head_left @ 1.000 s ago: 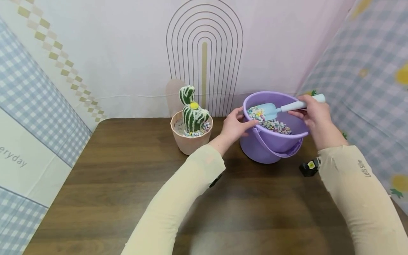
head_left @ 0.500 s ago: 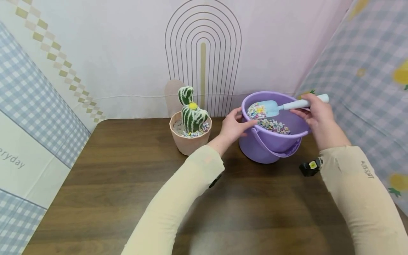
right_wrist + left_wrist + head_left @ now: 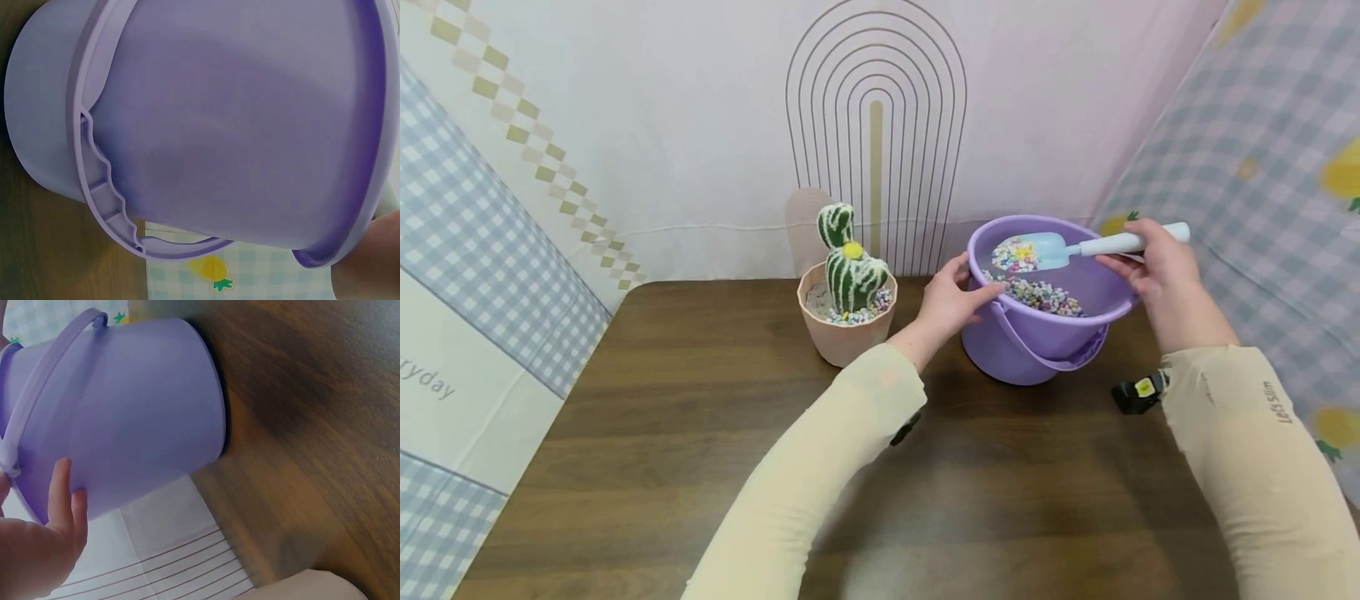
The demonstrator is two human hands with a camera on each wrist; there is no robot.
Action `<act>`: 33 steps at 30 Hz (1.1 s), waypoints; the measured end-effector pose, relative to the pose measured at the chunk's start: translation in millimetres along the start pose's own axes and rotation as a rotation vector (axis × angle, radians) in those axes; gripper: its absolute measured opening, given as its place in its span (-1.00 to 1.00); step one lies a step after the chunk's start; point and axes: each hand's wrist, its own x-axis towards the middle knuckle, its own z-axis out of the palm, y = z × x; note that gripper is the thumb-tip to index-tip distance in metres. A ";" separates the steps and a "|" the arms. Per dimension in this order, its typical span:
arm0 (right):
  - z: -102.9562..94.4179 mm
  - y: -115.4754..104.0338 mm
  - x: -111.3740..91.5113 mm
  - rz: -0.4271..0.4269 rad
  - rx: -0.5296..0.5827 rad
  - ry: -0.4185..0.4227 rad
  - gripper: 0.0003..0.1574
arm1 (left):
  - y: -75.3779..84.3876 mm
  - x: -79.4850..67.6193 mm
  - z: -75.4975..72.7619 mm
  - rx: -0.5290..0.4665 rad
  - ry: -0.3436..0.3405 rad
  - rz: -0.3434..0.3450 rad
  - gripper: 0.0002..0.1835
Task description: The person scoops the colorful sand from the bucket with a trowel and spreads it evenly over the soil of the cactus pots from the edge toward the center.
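A purple bucket (image 3: 1022,358) stands tilted toward me on the table, its handle hanging at the front. My left hand (image 3: 949,302) holds its left rim; in the left wrist view the fingers (image 3: 60,494) lie along the outer bucket wall (image 3: 137,412). My right hand (image 3: 1167,271) grips the white handle of a small light-blue trowel (image 3: 1051,250) over the bucket's mouth. Pastel pebbles (image 3: 1017,253) fill the blade's tip, and more pebbles (image 3: 1045,297) lie at the bottom. In the right wrist view the bucket (image 3: 231,125) hides the trowel; only part of the right hand (image 3: 369,259) shows.
Left of the bucket, a pale pink pot (image 3: 844,340) bears a green artificial cactus (image 3: 852,282) with a yellow flower, white sand and pebbles around it. The brown wooden table (image 3: 700,417) meets a patterned cloth backdrop (image 3: 715,150); checked cloth (image 3: 1232,183) hangs close on the right.
My right hand has moved slightly right and drawn the trowel, loaded with pebbles, up off the pebbles in the bucket. The left hand stays on the rim.
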 end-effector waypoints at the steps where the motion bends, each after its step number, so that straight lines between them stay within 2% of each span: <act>1: -0.2 0.0 -0.2 0.006 0.003 0.003 -0.71 | 0.0 -0.9 -0.6 0.021 -0.005 0.005 -0.21; 6: -0.5 -0.4 -0.9 0.028 0.027 0.008 -0.69 | -1.0 -6.1 -5.6 0.103 -0.014 0.018 -0.21; 15: 3.9 -2.2 -3.1 0.026 0.062 -0.025 -0.69 | -2.8 -12.2 -26.7 0.127 -0.034 0.052 -0.27; 22: 9.4 -1.7 -3.8 0.043 0.074 -0.061 -0.80 | 0.7 -23.5 -42.0 0.125 -0.100 0.035 -0.27; 26: 14.4 0.0 -4.8 0.040 0.073 -0.073 -0.80 | 0.6 -30.4 -49.8 0.128 -0.143 0.040 -0.28; 33: 25.9 6.2 -7.6 0.050 0.067 -0.099 -0.78 | -4.8 -40.5 -63.2 0.215 -0.183 0.069 -0.30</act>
